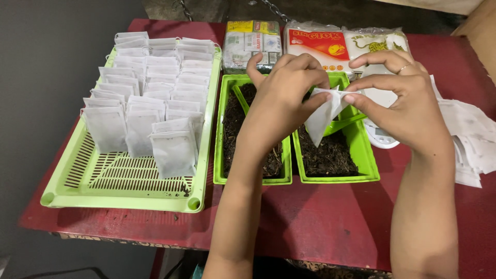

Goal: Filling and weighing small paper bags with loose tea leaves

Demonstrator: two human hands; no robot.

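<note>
Both hands hold one small white paper sachet (323,114) above two green trays of dark loose tea. My left hand (284,90) pinches the sachet's top edge from the left. My right hand (403,98), with a ring on one finger, pinches the same edge from the right. The sachet hangs down over the right green tray (361,155), where a green scoop (345,120) lies in the dark tea. The left green tray (219,155) lies partly under my left forearm.
A large light-green slotted basket (103,191) at left holds several rows of filled white sachets. Packaged goods (251,41) stand at the table's back. A white scale (381,135) and a pile of empty white sachets (473,139) lie at right on the red table (330,217).
</note>
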